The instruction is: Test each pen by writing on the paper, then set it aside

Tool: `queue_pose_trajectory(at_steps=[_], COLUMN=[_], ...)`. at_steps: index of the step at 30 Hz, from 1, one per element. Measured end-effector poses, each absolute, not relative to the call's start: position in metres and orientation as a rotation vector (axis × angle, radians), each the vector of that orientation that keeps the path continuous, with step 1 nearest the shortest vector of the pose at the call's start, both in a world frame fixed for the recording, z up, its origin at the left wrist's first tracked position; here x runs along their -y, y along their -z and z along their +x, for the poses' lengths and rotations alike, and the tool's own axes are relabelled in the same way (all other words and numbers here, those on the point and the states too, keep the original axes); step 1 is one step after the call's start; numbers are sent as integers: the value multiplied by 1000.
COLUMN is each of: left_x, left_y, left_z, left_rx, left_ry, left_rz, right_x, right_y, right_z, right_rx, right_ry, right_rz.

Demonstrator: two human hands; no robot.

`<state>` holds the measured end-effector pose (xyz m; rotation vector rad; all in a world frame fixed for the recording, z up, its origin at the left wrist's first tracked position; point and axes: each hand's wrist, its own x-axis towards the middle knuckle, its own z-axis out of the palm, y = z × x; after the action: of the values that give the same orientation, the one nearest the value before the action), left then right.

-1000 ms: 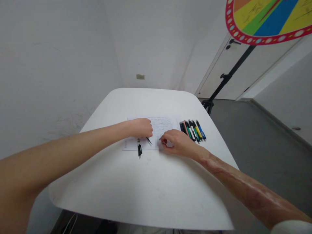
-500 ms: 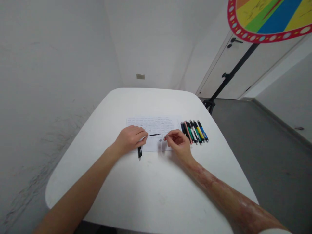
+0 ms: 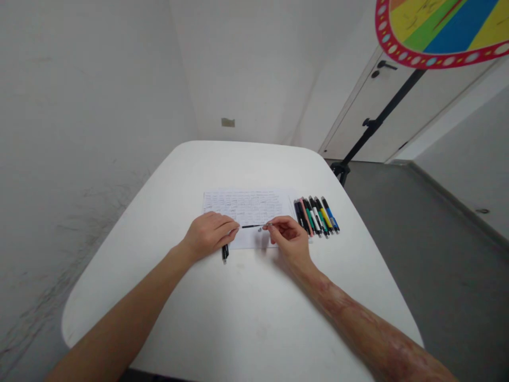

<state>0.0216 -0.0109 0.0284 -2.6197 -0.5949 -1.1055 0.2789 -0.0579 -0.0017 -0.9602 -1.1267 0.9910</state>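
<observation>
My left hand [image 3: 212,233] is closed in a pinch on one end of a thin pen refill [image 3: 250,226], dark along its visible length. The refill points right, held level above the written sheet. Its far tip reaches the fingertips of my right hand [image 3: 289,233], whose thumb and index finger are pinched together. Whatever small piece they hold at that tip is too fine to make out. Just below the tip shows a small greyish part [image 3: 260,229]. A black pen barrel [image 3: 225,253] lies partly under my left hand, its lower end toward me.
Sheets of paper with handwriting [image 3: 242,204] lie under both hands on the white table [image 3: 254,307]. A row of several pens [image 3: 317,216] in different colours sits to the right. Beyond the table's right side stands a colourful wheel [image 3: 441,37] on a black stand [image 3: 382,119].
The refill's tip and my right fingertips have come together, where a gap was before. My left hand has shifted slightly down. The view has moved a little.
</observation>
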Motion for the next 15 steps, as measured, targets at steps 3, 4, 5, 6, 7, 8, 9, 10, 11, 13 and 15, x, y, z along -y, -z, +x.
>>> queue_pose_trajectory(at_steps=[3, 4, 5, 6, 7, 8, 9, 10, 11, 13, 15], left_x=[13, 14, 15, 15, 16, 17, 18, 19, 20, 22, 24], left_y=[-30, -31, -31, -31, -32, -32, -32, -33, -33, -32, -31], left_z=[24, 25, 26, 27, 28, 29, 30, 31, 32, 33, 35], left_rx=[580, 576, 572, 568, 564, 563, 568, 575, 582, 594, 597], left_ry=[1116, 1124, 1134, 1145, 1155, 1165, 1177, 1188, 1194, 1189, 1163], left_rz=[-2627, -2628, -2629, -2630, -2631, -2634, -2635, -2636, -2639, -2651, -2669], right_x=[59, 60, 60, 61, 61, 62, 62, 63, 63, 64, 65], right_y=[3, 3, 3, 3, 3, 3, 2, 2, 1, -1, -2], right_z=[279, 278, 278, 278, 278, 278, 278, 278, 278, 279, 279], right_rx=[1153, 1176, 1200, 1223, 1242, 1255, 1266, 1279, 1296, 1333, 1358], right_ry=[-1017, -1023, -1026, -1028, -1028, -1028, -1029, -1033, -1036, -1037, -1030], right_rz=[-966, -971, -977, -983, -989, -994, -998, -1001, -1006, -1019, -1034])
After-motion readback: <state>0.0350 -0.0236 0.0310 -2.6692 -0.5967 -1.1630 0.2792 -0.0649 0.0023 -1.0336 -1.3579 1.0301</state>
